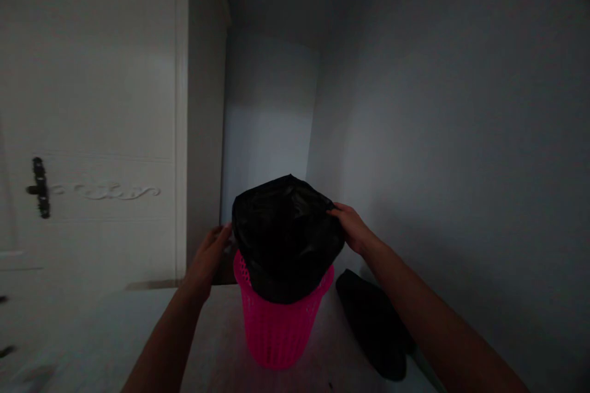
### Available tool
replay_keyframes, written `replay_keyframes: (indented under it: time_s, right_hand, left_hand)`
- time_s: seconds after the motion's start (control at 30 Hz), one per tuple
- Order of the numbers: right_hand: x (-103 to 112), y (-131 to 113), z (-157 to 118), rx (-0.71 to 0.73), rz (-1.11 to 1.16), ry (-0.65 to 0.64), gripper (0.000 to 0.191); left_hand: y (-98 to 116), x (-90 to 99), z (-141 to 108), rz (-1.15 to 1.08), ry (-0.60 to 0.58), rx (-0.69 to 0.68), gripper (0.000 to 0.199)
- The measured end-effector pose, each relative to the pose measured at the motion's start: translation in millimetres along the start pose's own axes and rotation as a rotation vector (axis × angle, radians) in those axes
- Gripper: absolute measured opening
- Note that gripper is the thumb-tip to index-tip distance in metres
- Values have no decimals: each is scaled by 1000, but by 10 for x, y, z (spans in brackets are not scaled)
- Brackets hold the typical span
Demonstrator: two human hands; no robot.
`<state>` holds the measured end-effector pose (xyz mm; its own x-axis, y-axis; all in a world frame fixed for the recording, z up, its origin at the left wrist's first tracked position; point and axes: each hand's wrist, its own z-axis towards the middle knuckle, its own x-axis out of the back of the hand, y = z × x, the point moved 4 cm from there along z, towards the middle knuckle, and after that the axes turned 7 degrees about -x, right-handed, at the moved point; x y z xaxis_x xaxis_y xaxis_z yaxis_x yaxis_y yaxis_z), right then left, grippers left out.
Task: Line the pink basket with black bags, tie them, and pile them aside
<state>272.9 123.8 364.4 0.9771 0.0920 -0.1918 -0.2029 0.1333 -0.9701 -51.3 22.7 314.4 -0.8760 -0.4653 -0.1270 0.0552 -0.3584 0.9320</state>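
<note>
Bag (288,239), head view, lower centre of the frame: spread over pink basket (279,334); rim (327,280) bare at both sides, so covering judged partial. Right hand (353,227) pinches bag's edge; left hand (209,255) at opposite edge, hold unclear.

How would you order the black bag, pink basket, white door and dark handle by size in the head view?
White door
Black bag and pink basket: unsure, since the bag partly hides the basket
Dark handle
</note>
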Motion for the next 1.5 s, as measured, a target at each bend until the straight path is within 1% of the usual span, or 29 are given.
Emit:
replay_keyframes:
  time_s: [0.07,0.13,0.23,0.27,0.37,0.43,0.5,0.6,0.63,0.67,0.7,0.73,0.77,0.83,0.9,0.97,1.03,1.1,1.17,1.23,1.3,1.4,1.47,1.5]
  right_hand:
    - [51,145,-50,-43,-55,-29,22]
    - [81,253,-103,-60,-108,-54,25]
    - [62,342,-165,-72,-154,-128,28]
    - [43,361,-180,-82,-158,-154,30]
    - [-13,402,-205,-103,-156,-194,35]
    - [-20,433,-208,-92,-180,-197,33]
    - [18,469,-208,-48,-250,-175,30]
    - [156,532,-226,52,-426,-83,31]
    - [207,561,-241,72,-474,-62,32]
    - [255,598,-259,77,-510,-58,34]
    - [300,643,-279,70,-529,-65,36]
    - [344,692,-299,57,-535,-78,39]
    - [389,742,-315,45,-538,-91,41]
    - [481,832,-334,57,-543,-91,44]
    - [572,904,-329,106,-528,-68,42]
    - [643,974,-308,142,-512,-55,40]
    - [688,1053,-285,130,-507,-58,41]
    - [706,1131,-274,102,-507,-67,41]
    - [707,1212,-280,72,-478,-81,42]
    - [703,1296,-296,51,-450,-95,43]
    - [706,1380,-311,39,-436,-98,43]
    - [728,1489,-315,17,-424,-78,42]
    - [744,1540,-312,-26,-400,-58,42]
    - [751,1551,-310,-57,-383,-51,43]
  left_hand:
    - [-100,-126,-35,-43,-118,32,57]
    - [-123,-207,-75,-74,-168,52,57]
    - [-79,-264,-82,-66,-153,28,68]
    - [-57,-272,-72,-46,-139,-1,68]
    - [-27,-270,-43,17,-119,-76,60]
    - [-57,-222,-49,35,-116,-87,55]
    - [-112,-120,-93,59,-86,-97,48]
    - [-223,94,-247,89,18,-110,38]
    - [-267,164,-318,69,58,-104,36]
    - [-318,227,-393,19,92,-77,34]
    - [-381,281,-468,-53,120,-19,33]
    - [-452,321,-541,-140,129,67,33]
    - [-524,345,-608,-231,122,167,33]
    - [-647,362,-713,-379,70,349,32]
    - [-734,358,-768,-482,17,464,33]
    - [-802,342,-787,-578,22,540,29]
    - [-853,304,-792,-622,62,586,18]
    - [-884,233,-797,-606,72,591,11]
    - [-926,136,-823,-571,44,599,12]
    - [-999,50,-858,-544,11,573,21]
    - [-1104,24,-877,-482,24,463,33]
    - [-1263,96,-860,-256,114,189,47]
    - [-1350,152,-821,-135,159,90,51]
    - [-1378,173,-788,-108,165,78,51]
